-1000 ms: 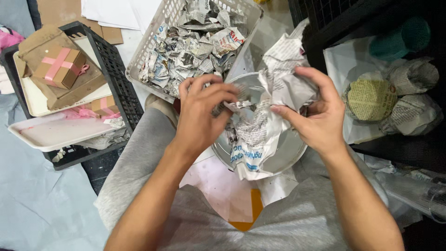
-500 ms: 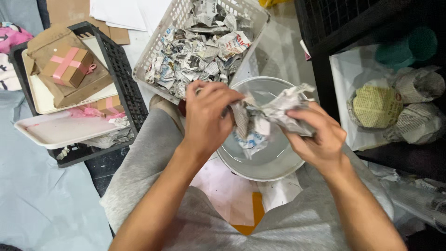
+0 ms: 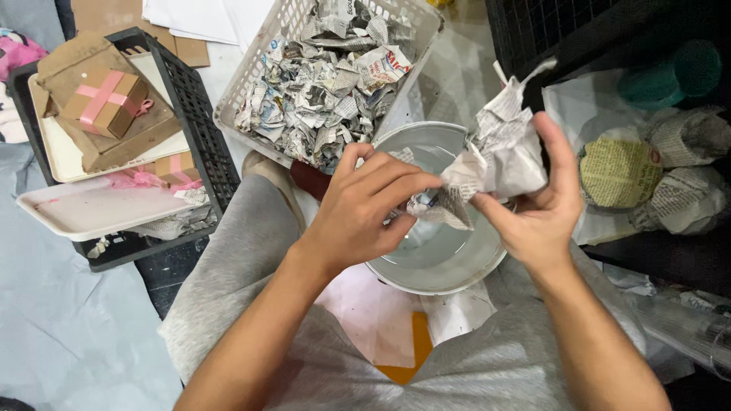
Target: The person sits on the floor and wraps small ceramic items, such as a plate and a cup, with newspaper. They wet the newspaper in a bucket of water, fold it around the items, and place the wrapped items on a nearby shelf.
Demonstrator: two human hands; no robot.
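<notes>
Both hands grip one crumpled sheet of newspaper above a pale grey bowl that rests on my lap. My left hand pinches the sheet's lower left corner with thumb and fingertips. My right hand holds the bunched right side, fingers curled around it. The paper hangs over the bowl's middle and hides part of its far rim.
A white mesh basket full of crumpled newspaper stands ahead. A black crate at left holds white trays and a brown gift box with pink ribbon. Newspaper-wrapped bundles lie in a dark bin at right.
The wide sheet that draped over the bowl has been gathered into a tighter bunch and lifted. My hands have come closer together, then the right one rose a little.
</notes>
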